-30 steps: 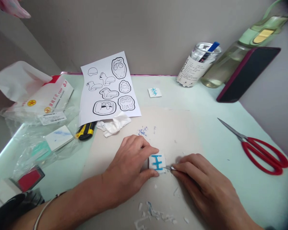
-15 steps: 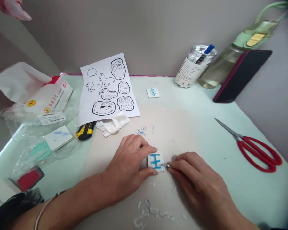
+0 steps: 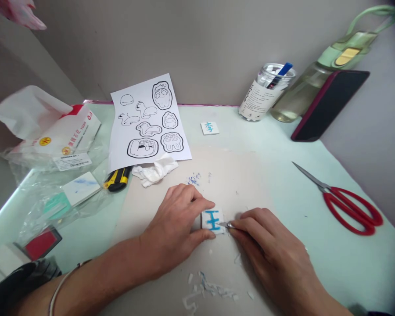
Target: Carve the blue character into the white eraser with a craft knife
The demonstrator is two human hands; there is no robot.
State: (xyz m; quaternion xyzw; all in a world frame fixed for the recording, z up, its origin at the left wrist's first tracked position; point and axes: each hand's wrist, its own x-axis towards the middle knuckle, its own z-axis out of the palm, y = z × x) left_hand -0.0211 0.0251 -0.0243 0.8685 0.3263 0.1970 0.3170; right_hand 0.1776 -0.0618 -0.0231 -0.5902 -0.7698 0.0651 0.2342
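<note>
Between the thumb and fingers of my left hand (image 3: 181,219) a small white carving block (image 3: 212,221) is pinned on the grey-beige mat (image 3: 158,193). A blue character is raised on its face. My right hand (image 3: 270,245) grips a small carving knife (image 3: 226,224); only its metal collar and thin pointed blade show, the handle being hidden in the fingers. The blade tip rests at the right side of the blue strokes. Pale shavings (image 3: 217,290) lie on the mat in front of the block, and blue crumbs (image 3: 194,178) lie behind it.
Red-handled scissors (image 3: 352,208) lie at the right. Behind stand a phone (image 3: 329,107), a water bottle (image 3: 294,92) and a pen jar (image 3: 261,94). To the left are a drawing sheet (image 3: 118,140), a yellow-black cutter (image 3: 117,179), crumpled tissue (image 3: 154,171), a red ink pad (image 3: 42,243) and a tissue pack (image 3: 75,136).
The blade tip has shifted very slightly to the left over the block. Otherwise both hands keep the same hold, and the camera view has moved a little.
</note>
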